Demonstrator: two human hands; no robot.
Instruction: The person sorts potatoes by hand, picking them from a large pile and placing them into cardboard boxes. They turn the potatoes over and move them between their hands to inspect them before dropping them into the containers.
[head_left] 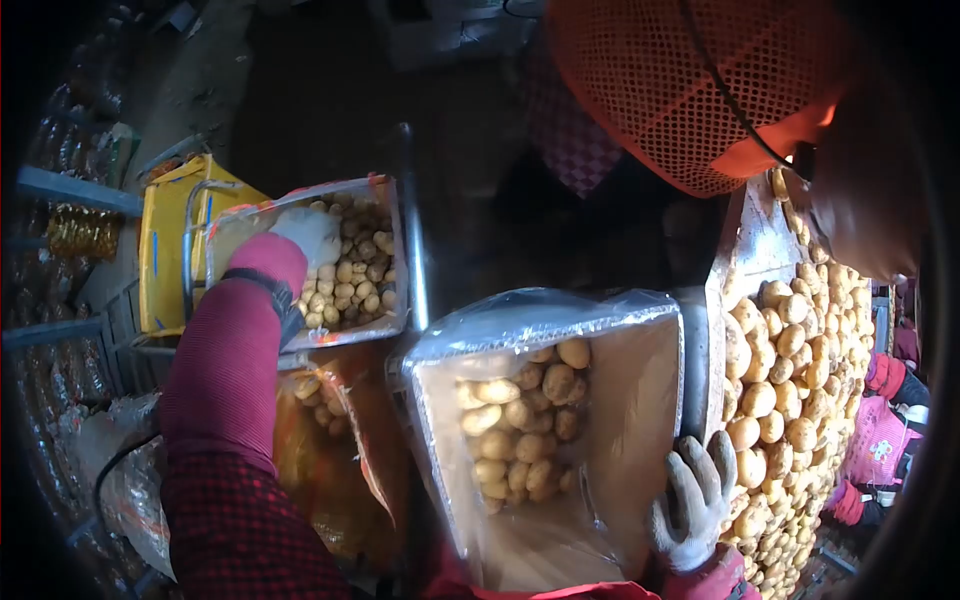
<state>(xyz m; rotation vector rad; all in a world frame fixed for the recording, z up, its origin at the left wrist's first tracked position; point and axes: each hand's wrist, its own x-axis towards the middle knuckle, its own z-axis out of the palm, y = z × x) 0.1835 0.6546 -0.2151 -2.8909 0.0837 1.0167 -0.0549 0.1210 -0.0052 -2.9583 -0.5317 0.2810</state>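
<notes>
My left hand (310, 236), in a pale glove, reaches over a plastic-lined crate (402, 260) of small potatoes (345, 285). Its fingers are blurred, so their grip cannot be made out. My right hand (695, 505), also gloved, has its fingers spread between the right rim of a lined cardboard box (632, 420) and a large potato heap. Nothing shows in its grasp. Larger potatoes (520, 430) lie inside that box, mostly toward its left and far part. The heap of potatoes (775, 400) slopes along a metal-edged surface on my right.
An orange mesh basket (690, 90) is tilted over the heap's far end, beside another person's blurred arm (870, 180). A yellow crate (170, 250) stands at far left. An open sack (345, 470) with potatoes sits left of the box. Other people's sleeves (885, 375) appear at far right.
</notes>
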